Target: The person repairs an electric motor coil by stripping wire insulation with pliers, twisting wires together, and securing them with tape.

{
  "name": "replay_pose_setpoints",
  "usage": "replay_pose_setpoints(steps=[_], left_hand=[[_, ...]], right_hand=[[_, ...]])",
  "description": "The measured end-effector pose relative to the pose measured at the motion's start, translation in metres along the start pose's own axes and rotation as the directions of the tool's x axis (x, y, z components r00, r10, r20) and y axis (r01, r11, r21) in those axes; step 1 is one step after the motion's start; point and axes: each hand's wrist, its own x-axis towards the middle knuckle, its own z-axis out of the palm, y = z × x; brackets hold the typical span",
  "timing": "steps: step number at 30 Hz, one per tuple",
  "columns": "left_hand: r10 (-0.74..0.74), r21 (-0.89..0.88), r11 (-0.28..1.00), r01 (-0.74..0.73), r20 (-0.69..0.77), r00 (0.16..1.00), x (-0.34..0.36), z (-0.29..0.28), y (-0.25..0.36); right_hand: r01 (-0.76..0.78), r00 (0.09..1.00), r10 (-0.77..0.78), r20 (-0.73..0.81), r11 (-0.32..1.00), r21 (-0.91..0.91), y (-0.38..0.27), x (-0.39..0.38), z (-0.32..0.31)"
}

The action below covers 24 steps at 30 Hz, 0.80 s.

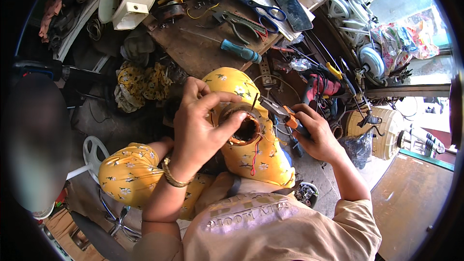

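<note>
Held in my left hand (195,121) is a ring-shaped motor stator (239,141) with copper windings around its dark hollow middle. My thumb and fingers close on its rim, above my yellow-clothed leg. Thin red wires (253,162) hang from its lower side. My right hand (315,133) grips pliers (274,108) with orange and dark handles. Their jaws point left toward a thin dark strip (254,100) that stands up at the stator's far edge. Whether the jaws touch the strip, I cannot tell.
Ahead is a wooden worktable (193,53) carrying a blue-handled screwdriver (241,51), scissors (270,17), other pliers (239,24) and a phone (292,10). A pink-and-black power tool (321,87) lies to the right. White fan parts (348,0) stand beyond it.
</note>
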Motion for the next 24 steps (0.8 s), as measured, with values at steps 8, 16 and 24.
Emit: replay_pose_setpoints(steps=[8, 16, 24], left_hand=[[-0.134, -0.032, 0.99, 0.134, 0.002, 0.991, 0.002, 0.022, 0.016], [-0.183, -0.128, 0.976, 0.179, -0.022, 0.983, -0.003, 0.031, 0.021], [-0.059, -0.058, 0.997, 0.055, -0.067, 0.996, -0.005, 0.032, 0.01]], right_hand=[[0.076, 0.997, -0.076, -0.002, 0.996, 0.038, 0.004, 0.007, 0.005], [0.022, 0.999, -0.028, 0.029, 0.982, 0.186, 0.008, 0.004, 0.024], [0.164, 0.985, -0.16, -0.07, 0.985, 0.056, 0.02, 0.01, 0.025]])
